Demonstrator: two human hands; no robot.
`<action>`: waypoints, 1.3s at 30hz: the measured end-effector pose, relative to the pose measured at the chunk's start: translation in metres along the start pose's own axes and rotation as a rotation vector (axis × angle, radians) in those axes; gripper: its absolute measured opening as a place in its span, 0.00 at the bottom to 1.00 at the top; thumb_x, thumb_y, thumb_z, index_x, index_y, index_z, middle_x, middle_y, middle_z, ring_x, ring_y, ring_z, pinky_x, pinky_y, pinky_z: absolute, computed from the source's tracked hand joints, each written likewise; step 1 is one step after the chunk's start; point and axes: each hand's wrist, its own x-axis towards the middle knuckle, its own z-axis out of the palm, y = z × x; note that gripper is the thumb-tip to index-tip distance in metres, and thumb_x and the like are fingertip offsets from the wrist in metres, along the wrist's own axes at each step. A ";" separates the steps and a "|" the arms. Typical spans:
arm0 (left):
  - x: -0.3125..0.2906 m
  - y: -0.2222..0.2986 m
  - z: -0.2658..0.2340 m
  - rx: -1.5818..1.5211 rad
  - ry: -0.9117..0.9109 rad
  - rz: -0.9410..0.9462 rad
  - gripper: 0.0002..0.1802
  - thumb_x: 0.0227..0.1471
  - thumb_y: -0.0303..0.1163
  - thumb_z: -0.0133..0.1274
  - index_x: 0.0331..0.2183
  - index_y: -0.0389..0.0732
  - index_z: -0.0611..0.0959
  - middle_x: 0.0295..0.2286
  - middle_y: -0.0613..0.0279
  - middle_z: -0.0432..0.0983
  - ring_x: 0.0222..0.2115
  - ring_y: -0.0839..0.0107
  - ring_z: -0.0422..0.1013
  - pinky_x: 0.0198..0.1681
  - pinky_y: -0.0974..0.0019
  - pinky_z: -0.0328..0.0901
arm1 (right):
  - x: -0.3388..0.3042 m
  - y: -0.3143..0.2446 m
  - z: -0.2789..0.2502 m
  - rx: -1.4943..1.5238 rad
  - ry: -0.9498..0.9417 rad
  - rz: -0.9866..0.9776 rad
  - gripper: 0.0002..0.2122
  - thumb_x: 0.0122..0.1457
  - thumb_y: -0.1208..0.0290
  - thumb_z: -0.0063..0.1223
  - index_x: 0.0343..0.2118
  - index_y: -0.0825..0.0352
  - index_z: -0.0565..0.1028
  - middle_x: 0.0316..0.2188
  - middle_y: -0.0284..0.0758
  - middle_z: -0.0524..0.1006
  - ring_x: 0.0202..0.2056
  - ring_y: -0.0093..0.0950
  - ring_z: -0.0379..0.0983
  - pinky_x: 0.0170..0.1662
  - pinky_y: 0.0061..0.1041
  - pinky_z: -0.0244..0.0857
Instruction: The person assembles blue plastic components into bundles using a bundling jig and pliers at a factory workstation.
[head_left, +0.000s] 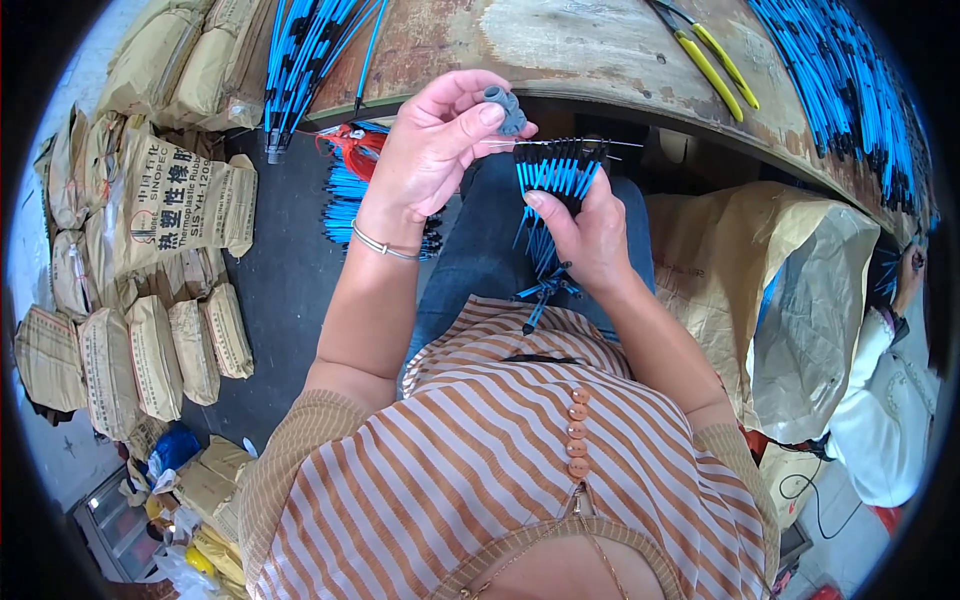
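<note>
Pinches a grey lumpy piece (506,112) between thumb and fingers of the left hand (428,150), closed on it just above the left ends of at least 2 thin metal rods (626,145). Wraps the right hand (597,235) around a fan of blue sticks (570,178), with black tips crowded along the rods, above the lap (470,245). Looks like a step of bringing grey piece and rods together; cannot tell whether touching. Probably calls next for a steady right hand and careful lining-up at the rod ends. Faces a wooden table (560,40) bearing yellow-handled pliers (708,75), with an open paper sack (810,310) right of the lap.
</note>
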 end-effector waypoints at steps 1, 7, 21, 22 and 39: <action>0.000 0.001 0.000 0.000 0.000 -0.001 0.14 0.49 0.26 0.52 0.40 0.36 0.74 0.33 0.57 0.75 0.33 0.65 0.74 0.35 0.68 0.71 | 0.000 0.000 0.000 0.001 0.000 0.001 0.15 0.50 0.69 0.58 0.37 0.69 0.68 0.26 0.36 0.76 0.27 0.26 0.73 0.33 0.24 0.66; 0.000 0.006 -0.002 0.080 0.007 -0.061 0.14 0.49 0.26 0.52 0.40 0.35 0.76 0.31 0.61 0.75 0.31 0.73 0.73 0.34 0.72 0.70 | 0.000 0.001 0.000 0.001 0.005 0.002 0.14 0.50 0.68 0.58 0.36 0.69 0.68 0.26 0.36 0.76 0.27 0.24 0.73 0.33 0.23 0.66; -0.016 -0.003 0.006 0.365 -0.009 0.063 0.26 0.45 0.20 0.53 0.49 0.34 0.69 0.39 0.59 0.70 0.36 0.76 0.69 0.39 0.72 0.66 | 0.006 -0.002 0.001 -0.025 0.041 0.094 0.13 0.48 0.69 0.59 0.34 0.69 0.70 0.25 0.35 0.77 0.27 0.22 0.72 0.33 0.23 0.66; -0.018 -0.001 0.014 0.513 0.013 0.103 0.28 0.44 0.20 0.54 0.50 0.35 0.68 0.38 0.62 0.69 0.35 0.77 0.69 0.38 0.73 0.66 | 0.006 -0.001 0.001 -0.016 0.051 0.086 0.14 0.48 0.69 0.60 0.34 0.69 0.70 0.26 0.34 0.77 0.27 0.21 0.72 0.33 0.22 0.66; -0.025 0.002 0.027 0.840 0.114 0.201 0.28 0.42 0.19 0.56 0.48 0.35 0.71 0.31 0.70 0.65 0.26 0.85 0.64 0.28 0.81 0.62 | 0.001 -0.003 0.000 0.069 0.046 0.044 0.18 0.43 0.71 0.65 0.37 0.67 0.71 0.28 0.31 0.78 0.29 0.16 0.71 0.35 0.19 0.66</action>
